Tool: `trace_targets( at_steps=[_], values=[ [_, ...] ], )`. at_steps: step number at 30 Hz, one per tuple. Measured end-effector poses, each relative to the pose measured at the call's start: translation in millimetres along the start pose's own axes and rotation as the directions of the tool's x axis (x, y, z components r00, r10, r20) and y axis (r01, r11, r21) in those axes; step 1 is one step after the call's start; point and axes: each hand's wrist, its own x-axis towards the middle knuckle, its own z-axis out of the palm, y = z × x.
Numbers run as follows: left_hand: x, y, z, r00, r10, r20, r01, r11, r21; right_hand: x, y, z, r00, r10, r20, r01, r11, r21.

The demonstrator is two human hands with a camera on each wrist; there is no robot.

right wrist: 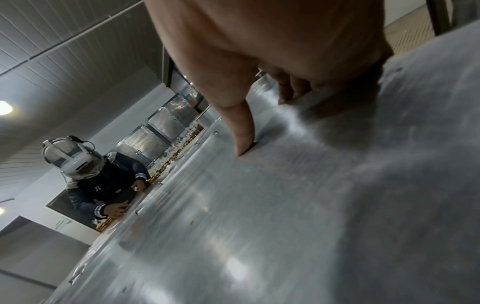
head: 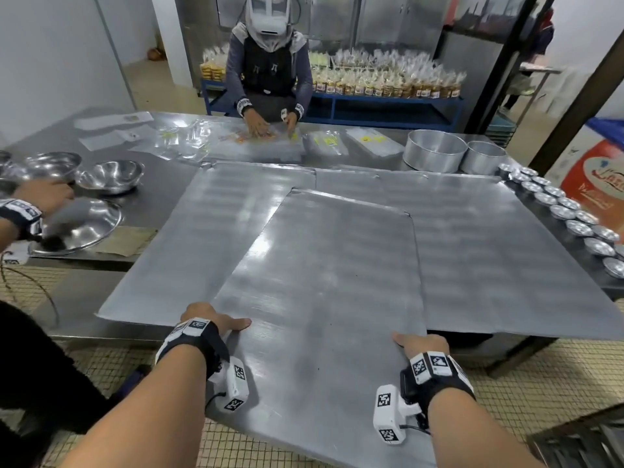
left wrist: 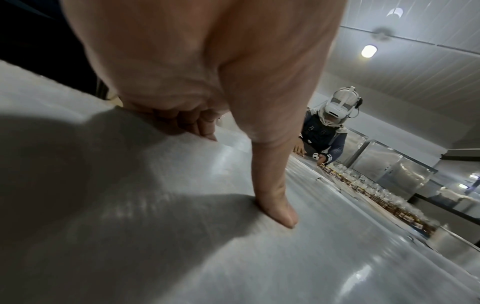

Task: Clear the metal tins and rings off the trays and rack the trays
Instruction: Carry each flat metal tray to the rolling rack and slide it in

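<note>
Both hands' fingers (left wrist: 205, 125) curled under top tray (head: 324, 265) (thumbs on top)

Three shiny steel mixing bowls (head: 109, 175) sit at the left of the steel tabletop (head: 158, 204). Across it, a person in a white headset (head: 268, 67) handles clear plastic bags (head: 189, 140). Behind them, packaged baked goods (head: 388, 81) fill a blue shelf (head: 388, 108).
</note>
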Motion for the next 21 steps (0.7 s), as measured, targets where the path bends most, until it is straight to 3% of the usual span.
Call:
trace_targets(
  at_steps=[11, 21],
  values=[
    [58, -54, -84, 0.999, -0.033, -0.004, 0.033, 0.999, -0.032, -60, -58, 90, 0.994, -0.104, 0.045, 0.107, 0.993, -0.049],
    [117, -90, -130, 0.999, -0.043, -0.01, 0.042, 0.995, -0.091, -85, -94, 155, 0.988, -0.147, 0.054, 0.15, 0.987, -0.057]
  ],
)
